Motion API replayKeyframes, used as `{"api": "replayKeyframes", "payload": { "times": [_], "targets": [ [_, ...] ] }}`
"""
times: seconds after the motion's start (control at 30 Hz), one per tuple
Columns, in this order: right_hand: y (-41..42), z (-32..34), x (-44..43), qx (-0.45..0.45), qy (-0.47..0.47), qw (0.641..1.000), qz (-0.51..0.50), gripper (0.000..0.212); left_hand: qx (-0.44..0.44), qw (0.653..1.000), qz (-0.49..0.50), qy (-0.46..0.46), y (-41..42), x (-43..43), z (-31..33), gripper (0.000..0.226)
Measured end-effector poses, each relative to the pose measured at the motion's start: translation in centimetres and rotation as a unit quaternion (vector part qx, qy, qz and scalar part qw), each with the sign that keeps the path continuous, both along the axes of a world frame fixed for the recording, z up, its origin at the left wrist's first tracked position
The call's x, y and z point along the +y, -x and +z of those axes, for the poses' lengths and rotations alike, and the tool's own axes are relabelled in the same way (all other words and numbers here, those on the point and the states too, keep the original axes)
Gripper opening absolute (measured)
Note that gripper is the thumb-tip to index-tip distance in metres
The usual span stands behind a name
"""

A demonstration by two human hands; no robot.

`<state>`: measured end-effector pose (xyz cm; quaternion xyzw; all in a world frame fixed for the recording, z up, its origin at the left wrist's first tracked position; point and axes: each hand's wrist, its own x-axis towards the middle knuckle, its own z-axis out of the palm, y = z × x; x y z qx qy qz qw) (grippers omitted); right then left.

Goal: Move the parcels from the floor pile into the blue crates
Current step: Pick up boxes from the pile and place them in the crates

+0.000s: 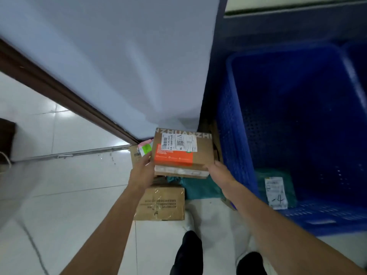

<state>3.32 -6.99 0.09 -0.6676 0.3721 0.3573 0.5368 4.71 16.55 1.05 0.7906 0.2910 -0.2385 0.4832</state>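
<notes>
I hold a brown cardboard parcel point(202, 153) with a white shipping label and an orange band above the floor pile, at the centre of the view. My left hand point(142, 172) grips its left edge and my right hand point(219, 171) grips its lower right corner. Below it on the floor lie a taped brown box point(160, 204), a teal bag parcel point(200, 188) and a small box with a green sticker point(139, 152). The blue crate point(234, 135) stands to the right, with one teal labelled parcel point(276, 190) on its bottom.
A pale wall point(119, 56) with a dark brown skirting board point(59, 90) runs diagonally behind the pile. White floor tiles point(69, 195) spread to the left. My shoes point(189, 253) show at the bottom. A dark object point(7, 139) sits at the far left.
</notes>
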Motion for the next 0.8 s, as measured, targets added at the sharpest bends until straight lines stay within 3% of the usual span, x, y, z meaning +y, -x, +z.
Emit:
{"api": "replayKeyframes", "payload": {
  "times": [0.13, 0.27, 0.43, 0.5, 0.6, 0.8],
  "targets": [
    [0.9, 7.5, 0.2, -0.030, 0.004, 0.999, 0.030, 0.039, -0.032, 0.998, -0.001, -0.049, 1.6, -0.1, 6.8, 0.035],
    [2.8, 13.8, -0.2, -0.062, -0.007, 0.998, 0.025, 0.037, -0.066, 0.992, -0.004, -0.111, 3.1, -0.9, 12.1, 0.045],
    [5.5, 19.3, -1.9, -0.112, -0.021, 0.993, -0.023, 0.053, -0.184, 0.966, 0.076, -0.162, 4.4, -3.5, 18.2, 0.039],
    [6.5, 21.0, -3.2, -0.130, -0.027, 0.990, -0.054, 0.056, -0.215, 0.960, 0.100, -0.152, 4.9, -5.4, 20.5, 0.036],
    [8.8, 24.2, -6.5, -0.174, -0.024, 0.980, -0.089, 0.042, -0.230, 0.960, 0.081, -0.136, 5.9, -9.0, 23.0, 0.031],
    [12.8, 28.7, -16.3, -0.234, -0.004, 0.964, -0.126, 0.046, -0.284, 0.954, 0.051, -0.079, 7.7, -19.2, 27.6, 0.025]
  ]
}}
